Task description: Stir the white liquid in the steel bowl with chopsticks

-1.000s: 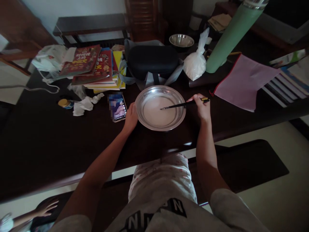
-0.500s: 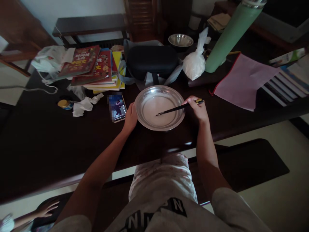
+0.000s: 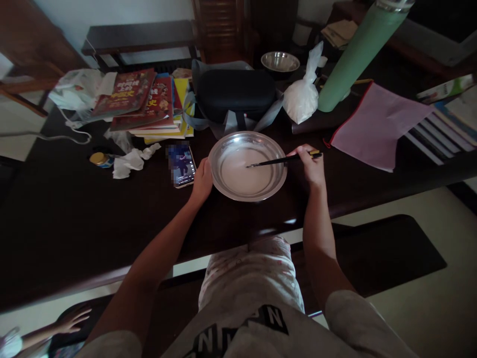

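Observation:
A round metal bowl [image 3: 278,186] sits on the dark table in front of me, with a pale, milky mixture [image 3: 244,179] inside. My left hand [image 3: 203,183] grips the bowl's left rim, fingers closed against its side. Black chopsticks [image 3: 274,161] with gold-marked ends are pinched in my right hand [image 3: 310,165], just right of the bowl. Their tips reach into the mixture near its middle. A lit phone [image 3: 183,166] lies just left of my left hand.
Behind the bowl stand a black case [image 3: 235,94], a tied bag of white powder [image 3: 301,102], a green bottle [image 3: 361,59] and a second metal bowl [image 3: 280,61]. Books [image 3: 143,102] and crumpled tissues [image 3: 128,164] lie left, a pink mesh pouch [image 3: 380,127] right. Another person's hand [image 3: 74,319] shows lower left.
My right hand has shifted slightly right, and the chopstick tips have moved right and toward the far side of the mixture. My left hand stays on the bowl's rim.

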`<action>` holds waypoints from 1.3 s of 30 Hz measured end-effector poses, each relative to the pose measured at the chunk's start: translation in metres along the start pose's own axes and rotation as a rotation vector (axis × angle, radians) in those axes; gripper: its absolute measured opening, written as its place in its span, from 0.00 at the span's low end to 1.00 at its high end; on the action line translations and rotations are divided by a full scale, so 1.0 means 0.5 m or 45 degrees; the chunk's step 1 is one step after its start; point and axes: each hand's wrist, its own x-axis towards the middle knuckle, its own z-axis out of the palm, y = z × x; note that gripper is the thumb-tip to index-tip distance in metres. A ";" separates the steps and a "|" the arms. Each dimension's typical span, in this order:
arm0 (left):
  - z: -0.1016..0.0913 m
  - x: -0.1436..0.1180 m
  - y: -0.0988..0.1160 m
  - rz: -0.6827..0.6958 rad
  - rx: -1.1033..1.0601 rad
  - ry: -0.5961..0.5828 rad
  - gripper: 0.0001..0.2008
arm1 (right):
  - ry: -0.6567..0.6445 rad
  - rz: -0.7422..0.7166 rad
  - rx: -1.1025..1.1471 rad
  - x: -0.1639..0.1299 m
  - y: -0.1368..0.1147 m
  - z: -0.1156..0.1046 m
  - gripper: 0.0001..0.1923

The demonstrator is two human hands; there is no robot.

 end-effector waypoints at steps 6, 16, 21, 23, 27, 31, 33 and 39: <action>-0.001 0.000 0.001 -0.026 -0.006 0.002 0.19 | -0.174 0.016 -0.014 0.001 0.004 0.000 0.29; 0.000 0.000 0.000 0.003 0.011 0.014 0.17 | -0.164 -0.001 -0.009 0.000 0.006 -0.002 0.28; 0.000 -0.001 0.000 -0.008 0.004 0.008 0.18 | -0.009 -0.001 -0.002 0.003 0.006 -0.002 0.28; 0.000 -0.001 0.000 -0.016 -0.005 0.009 0.17 | 0.026 0.006 0.005 0.002 0.006 -0.004 0.28; -0.001 -0.001 0.001 -0.033 -0.005 0.016 0.17 | -0.181 -0.009 -0.007 0.001 0.004 -0.001 0.28; -0.001 -0.001 -0.001 -0.016 0.017 -0.001 0.17 | -0.035 -0.008 0.001 0.002 0.005 -0.001 0.28; -0.001 -0.001 -0.001 -0.005 0.017 -0.003 0.18 | 0.029 0.004 0.006 0.003 0.007 -0.003 0.28; -0.001 -0.001 0.002 -0.015 0.018 0.002 0.18 | -0.142 -0.012 0.011 0.002 0.011 -0.002 0.28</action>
